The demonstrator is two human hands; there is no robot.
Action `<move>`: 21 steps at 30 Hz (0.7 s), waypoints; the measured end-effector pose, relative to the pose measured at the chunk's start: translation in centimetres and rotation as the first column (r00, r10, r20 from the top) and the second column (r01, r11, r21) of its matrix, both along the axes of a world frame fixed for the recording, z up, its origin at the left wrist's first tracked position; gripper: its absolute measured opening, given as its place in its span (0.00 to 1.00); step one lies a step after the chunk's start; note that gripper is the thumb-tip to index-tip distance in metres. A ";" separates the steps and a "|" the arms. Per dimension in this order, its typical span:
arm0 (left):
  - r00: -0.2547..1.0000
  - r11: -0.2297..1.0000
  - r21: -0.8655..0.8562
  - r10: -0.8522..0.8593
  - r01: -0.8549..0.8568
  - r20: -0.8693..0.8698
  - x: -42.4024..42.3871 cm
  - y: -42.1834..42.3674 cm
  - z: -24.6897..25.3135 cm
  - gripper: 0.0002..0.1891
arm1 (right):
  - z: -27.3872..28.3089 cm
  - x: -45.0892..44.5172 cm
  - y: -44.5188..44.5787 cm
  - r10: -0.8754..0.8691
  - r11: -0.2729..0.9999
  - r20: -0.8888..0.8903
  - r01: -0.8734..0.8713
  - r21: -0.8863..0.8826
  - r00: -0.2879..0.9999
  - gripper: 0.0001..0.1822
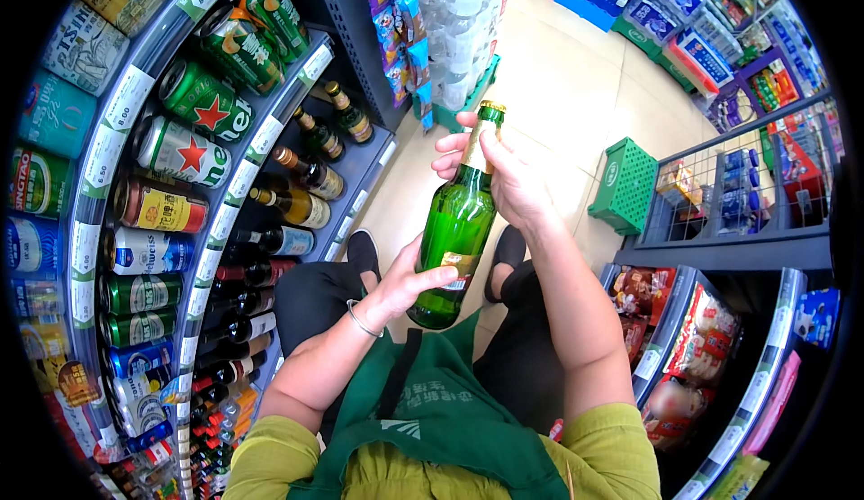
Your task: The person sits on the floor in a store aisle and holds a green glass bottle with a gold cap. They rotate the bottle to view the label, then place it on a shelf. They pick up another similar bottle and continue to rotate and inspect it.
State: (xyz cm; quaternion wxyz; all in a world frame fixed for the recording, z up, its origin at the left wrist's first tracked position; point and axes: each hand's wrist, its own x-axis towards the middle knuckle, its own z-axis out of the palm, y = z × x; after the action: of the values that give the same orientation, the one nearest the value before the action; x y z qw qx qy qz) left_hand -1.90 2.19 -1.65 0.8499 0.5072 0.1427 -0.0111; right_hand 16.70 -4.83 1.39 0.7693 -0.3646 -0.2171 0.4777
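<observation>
Before me I hold a green glass beer bottle [451,230], capped with a gold crown cap [493,106] and tilted with its neck pointing away from me. My left hand [413,280] grips the lower body, its thumb lying across a small gold-and-white label [462,262]. Around the neck closes my right hand [503,169], the thumb on the gold neck foil [476,152]. The fingers behind the glass are partly hidden. A metal bangle [363,320] circles my left wrist. Below the bottle hangs my green apron [439,399].
On the left, shelves carry beer cans [206,110] above several standing bottles [317,132] with price strips. A green plastic crate [624,186] sits on the tiled floor [563,81], beside a wire-fronted rack [736,183]. Snack packets [702,345] fill shelves at right; hanging bags [398,27] are ahead.
</observation>
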 end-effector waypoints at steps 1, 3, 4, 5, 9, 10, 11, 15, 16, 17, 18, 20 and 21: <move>1.000 1.000 -0.002 0.000 0.000 -0.002 0.0 0.0 0.1 0.36 | 0.0 0.0 0.0 -0.007 1.000 0.041 0.008 -0.025 0.999 0.24; 1.000 1.000 -0.001 0.002 -0.002 -0.005 0.0 -0.1 0.1 0.36 | -0.1 0.1 -0.1 -0.011 0.999 0.075 0.014 -0.032 0.997 0.23; 1.000 1.000 0.001 0.005 -0.005 -0.006 0.0 -0.1 0.1 0.36 | -0.2 0.1 -0.1 -0.013 0.999 0.092 0.016 -0.036 0.996 0.23; 1.000 1.000 0.003 0.008 -0.008 -0.006 0.0 -0.1 0.1 0.36 | -0.2 0.0 -0.1 -0.015 0.999 0.099 0.019 -0.047 0.995 0.24; 1.000 1.000 -0.001 0.004 -0.004 -0.012 -0.1 -0.1 0.1 0.35 | 0.0 -0.1 0.0 -0.014 0.997 0.151 0.025 -0.076 0.988 0.29; 1.000 1.000 -0.004 0.005 -0.005 -0.010 -0.1 -0.1 0.2 0.35 | 0.0 -0.2 -0.1 -0.011 0.997 0.169 0.025 -0.080 0.986 0.30; 1.000 1.000 -0.007 0.006 -0.006 -0.009 -0.1 -0.1 0.3 0.35 | 0.0 -0.2 -0.1 -0.007 0.997 0.199 0.022 -0.076 0.980 0.31; 1.000 0.999 -0.032 -0.007 0.007 -0.007 0.0 0.0 0.6 0.37 | -0.2 0.0 -0.3 0.047 0.999 0.204 -0.046 -0.013 0.978 0.31; 1.000 0.999 -0.038 -0.015 0.015 0.004 0.0 0.1 0.5 0.39 | -0.3 0.1 -0.3 0.073 0.997 0.177 -0.077 0.017 0.982 0.30; 1.000 0.999 -0.045 -0.022 0.023 0.015 0.1 0.2 0.4 0.40 | -0.2 0.2 -0.4 0.068 0.997 0.102 -0.072 0.036 0.992 0.29; 1.000 1.000 -0.017 -0.015 0.016 0.020 0.1 0.1 0.3 0.40 | -0.2 0.4 -0.4 0.068 0.996 0.026 -0.069 0.055 0.997 0.27; 1.000 0.999 0.038 -0.003 0.002 0.029 0.2 0.0 0.1 0.40 | 0.1 0.4 -0.3 0.018 1.000 -0.020 -0.018 0.010 1.000 0.29; 1.000 0.999 0.047 -0.001 0.000 0.030 0.2 0.0 0.0 0.40 | 0.0 0.5 -0.3 0.026 1.000 -0.007 -0.026 -0.004 1.000 0.30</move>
State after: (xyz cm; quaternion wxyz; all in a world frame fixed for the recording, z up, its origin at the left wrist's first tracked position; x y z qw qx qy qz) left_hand -1.67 2.20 -1.61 0.8397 0.5273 0.1300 -0.0002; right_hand 17.16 -5.12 1.36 0.7631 -0.3616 -0.2182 0.4892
